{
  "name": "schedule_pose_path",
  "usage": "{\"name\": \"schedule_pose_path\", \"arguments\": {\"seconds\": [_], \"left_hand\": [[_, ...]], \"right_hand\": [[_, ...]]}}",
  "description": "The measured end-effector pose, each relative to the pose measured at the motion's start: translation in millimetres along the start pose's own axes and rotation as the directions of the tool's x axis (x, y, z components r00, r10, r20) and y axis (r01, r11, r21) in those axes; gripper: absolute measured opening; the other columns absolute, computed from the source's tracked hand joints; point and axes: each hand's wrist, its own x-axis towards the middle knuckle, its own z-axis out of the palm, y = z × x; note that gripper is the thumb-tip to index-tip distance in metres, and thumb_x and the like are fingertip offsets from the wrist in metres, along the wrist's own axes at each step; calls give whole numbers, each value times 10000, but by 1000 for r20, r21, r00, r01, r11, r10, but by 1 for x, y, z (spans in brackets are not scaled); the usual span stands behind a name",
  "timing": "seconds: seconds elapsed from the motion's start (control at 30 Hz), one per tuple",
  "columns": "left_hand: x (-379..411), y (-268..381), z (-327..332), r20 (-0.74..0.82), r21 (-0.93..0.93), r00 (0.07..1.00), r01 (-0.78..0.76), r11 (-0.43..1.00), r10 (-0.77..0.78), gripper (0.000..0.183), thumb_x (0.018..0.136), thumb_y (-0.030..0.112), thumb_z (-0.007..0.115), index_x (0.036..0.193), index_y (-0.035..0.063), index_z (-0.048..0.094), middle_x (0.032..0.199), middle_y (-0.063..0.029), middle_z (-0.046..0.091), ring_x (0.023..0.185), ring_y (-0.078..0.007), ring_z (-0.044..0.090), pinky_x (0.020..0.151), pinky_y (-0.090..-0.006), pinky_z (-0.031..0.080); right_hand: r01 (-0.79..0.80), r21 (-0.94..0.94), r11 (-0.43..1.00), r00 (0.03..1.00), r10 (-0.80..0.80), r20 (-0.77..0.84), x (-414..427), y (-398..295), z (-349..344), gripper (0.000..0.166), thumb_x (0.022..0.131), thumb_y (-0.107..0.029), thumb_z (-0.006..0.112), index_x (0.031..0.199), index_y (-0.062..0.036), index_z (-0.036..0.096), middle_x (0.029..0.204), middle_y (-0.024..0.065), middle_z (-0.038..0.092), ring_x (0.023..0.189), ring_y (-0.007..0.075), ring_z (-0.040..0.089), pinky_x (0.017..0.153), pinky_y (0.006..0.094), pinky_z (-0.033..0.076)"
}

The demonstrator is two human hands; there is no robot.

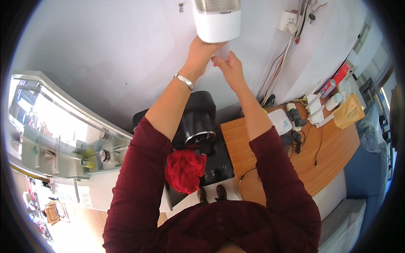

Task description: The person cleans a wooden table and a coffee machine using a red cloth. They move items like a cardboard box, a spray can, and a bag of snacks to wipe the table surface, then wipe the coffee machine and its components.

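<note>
A white wall-mounted dispenser (218,27) with a translucent upper part is at the top of the view. My left hand (205,53) reaches up against its underside, its fingers partly hidden behind it. Just to the right, my right hand (229,64) pinches a translucent piece (223,52) hanging below the dispenser; it may be a plastic cup or sleeve, I cannot tell which. Below my arms, a crumpled red cloth (186,170) lies on a black appliance top (218,158), in front of a black machine with a rounded housing (197,117).
At right, a wooden desk (303,170) holds a white router (314,109), a white box (279,121), a power strip (294,117), cables and a brown paper bag (349,110). A glass display case (63,158) stands left. Wires run down from a wall socket (287,20).
</note>
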Motion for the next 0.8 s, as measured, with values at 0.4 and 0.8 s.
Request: {"name": "schedule_pose_path", "arguments": {"seconds": [0.4,0.8], "left_hand": [[4,-8,-6,92,-12,993,-77,997,78,271,750,86,671,982,16,550,891,-70,589,820,-153,530,523,-277,415],[5,-8,-10,135,-43,978,-153,987,157,395,733,65,692,1090,25,526,1022,-55,579,984,-161,499,874,-341,393]], "right_hand": [[22,146,989,994,-37,100,4,-23,2,406,792,-266,648,1017,20,469,868,79,587,770,137,559,686,268,444],[-86,265,960,991,54,126,-25,4,3,283,830,-196,574,1014,-5,476,784,27,536,696,104,487,683,241,395]]}}
